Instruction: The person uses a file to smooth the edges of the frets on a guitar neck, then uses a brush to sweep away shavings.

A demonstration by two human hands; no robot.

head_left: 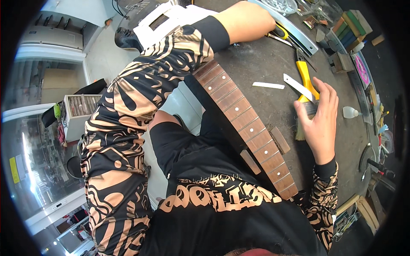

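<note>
A guitar neck (244, 117) with a dark brown fretboard, metal frets and pale dot inlays lies slantwise along the bench edge in front of me. My left arm bends over its far end. My left hand (250, 21) is at the top beside yellow-handled scissors (280, 31); its fingers are out of sight. My right hand (320, 117) hovers with thumb and fingers apart at a flat brush (306, 77) with a yellow handle. A white strip (299, 86) lies across that handle, its lower end close to my fingers. Another white strip (268, 85) lies nearer the neck.
Small wooden blocks, one (279, 140) on the right and one (250, 161) on the left, flank the neck. Dark-jawed pliers (304, 56) and a metal straightedge (299, 34) lie farther back. A small white bottle (350, 112) stands right of my hand, before crowded tool bins.
</note>
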